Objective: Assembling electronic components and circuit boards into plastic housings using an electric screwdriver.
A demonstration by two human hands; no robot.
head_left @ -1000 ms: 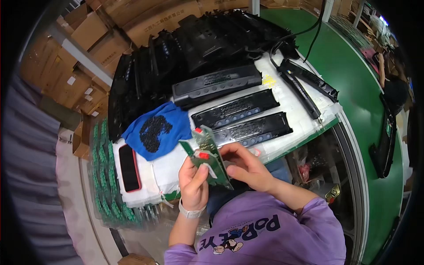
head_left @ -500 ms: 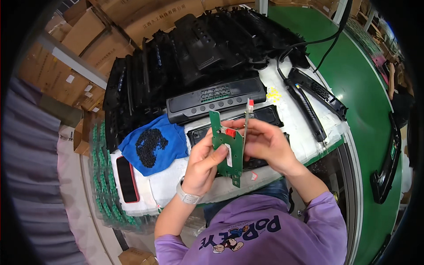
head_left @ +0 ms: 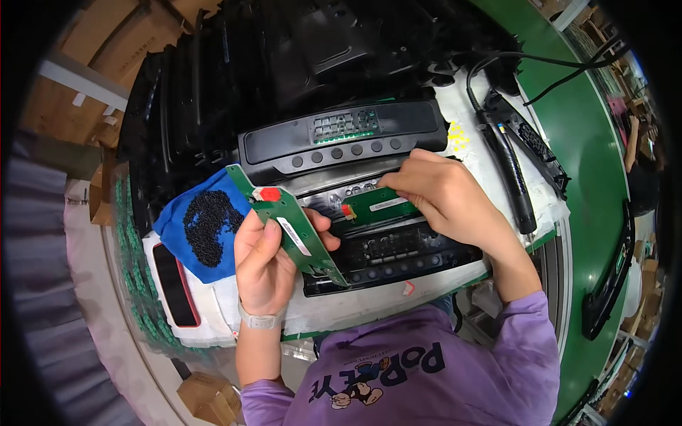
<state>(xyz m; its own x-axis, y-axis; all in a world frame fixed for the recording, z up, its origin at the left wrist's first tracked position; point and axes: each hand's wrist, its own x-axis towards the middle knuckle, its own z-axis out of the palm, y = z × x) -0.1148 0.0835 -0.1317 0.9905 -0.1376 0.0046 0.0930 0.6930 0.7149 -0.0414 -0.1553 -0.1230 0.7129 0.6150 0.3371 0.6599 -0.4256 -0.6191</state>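
My left hand [head_left: 264,259] grips a green circuit board [head_left: 285,211] with a red connector and a white label, holding it tilted above the bench. A second green circuit board [head_left: 369,211], also with a red connector, is pinched at its right part by my right hand [head_left: 442,190]. That board lies low over a black plastic housing, partly hidden beneath it. Closer to me is a black front panel [head_left: 419,257] with a row of round buttons. Behind my hands stands an assembled black panel [head_left: 284,145] with round buttons and a display window.
A blue cloth [head_left: 170,221] carries a heap of small black screws [head_left: 212,231]. Beside it lies a red-edged phone [head_left: 175,287]. An electric screwdriver [head_left: 508,167] with a cable and a black part [head_left: 547,160] are at the right. Black housings [head_left: 341,50] are stacked behind; yellow bits [head_left: 460,136] lie nearby.
The two boards, earlier held up close together, are now apart. My right hand has lowered its board to the black housing, while the left has moved left with the other board.
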